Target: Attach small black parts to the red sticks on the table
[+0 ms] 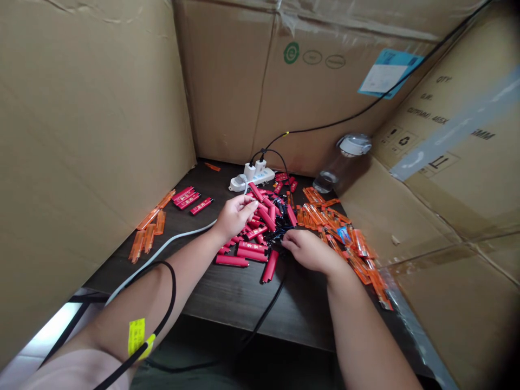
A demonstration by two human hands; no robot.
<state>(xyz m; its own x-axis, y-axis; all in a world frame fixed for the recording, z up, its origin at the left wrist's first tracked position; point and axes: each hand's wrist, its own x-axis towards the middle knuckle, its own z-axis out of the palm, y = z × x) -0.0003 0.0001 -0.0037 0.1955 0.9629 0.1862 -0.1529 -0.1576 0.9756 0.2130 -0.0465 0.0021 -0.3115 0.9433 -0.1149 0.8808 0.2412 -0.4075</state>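
Observation:
My left hand (234, 215) is closed round a red lighter casing (255, 192) and holds it tilted above a pile of red casings (254, 241) on the dark table (227, 292). My right hand (306, 250) rests beside the pile with its fingers pinched over small black parts (280, 234); what they hold is too small to name. Orange translucent lighter bodies (333, 222) lie in a heap just right of my right hand.
Cardboard boxes (81, 135) wall the table on the left, back and right. A white power strip (252, 177) with plugs sits at the back, a clear bottle (343, 162) to its right. More orange bodies (148, 230) and red casings (190, 199) lie at the left. Cables cross the front edge.

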